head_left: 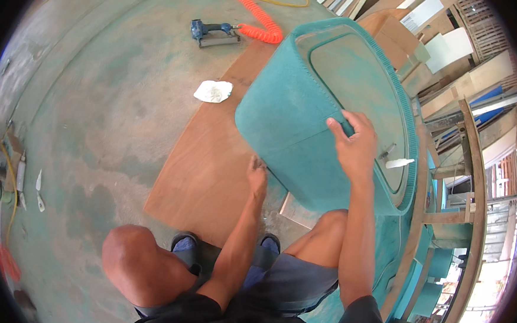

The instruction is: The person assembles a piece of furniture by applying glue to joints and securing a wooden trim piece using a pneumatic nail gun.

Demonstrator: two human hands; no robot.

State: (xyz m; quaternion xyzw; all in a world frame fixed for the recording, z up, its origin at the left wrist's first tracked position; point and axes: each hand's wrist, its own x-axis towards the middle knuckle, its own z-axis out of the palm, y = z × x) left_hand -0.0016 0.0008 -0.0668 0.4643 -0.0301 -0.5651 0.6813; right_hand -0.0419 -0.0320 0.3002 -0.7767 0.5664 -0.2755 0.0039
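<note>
A large teal box-shaped piece [285, 104] with rounded corners stands tilted in front of me, its broad recessed face turned up and to the right. My right hand [354, 141] is closed over the edge between the side and that face, thumb and fingers apart along it. My left hand [258, 174] is at the piece's lower edge, fingers curled; what they hold, if anything, is hidden. A small white bottle with a pointed tip [399, 163] and a small grey object [387, 150] lie on the recessed face. A brown plywood sheet [193, 163] lies partly beneath the piece.
Beyond the sheet lies a blue air nailer [213, 33] on an orange coiled hose [257, 13]. A crumpled white paper [213, 91] rests at the sheet's edge. Boards [396, 42] lean at far right, near a wooden frame [472, 192]. Small white tools [40, 191] lie left.
</note>
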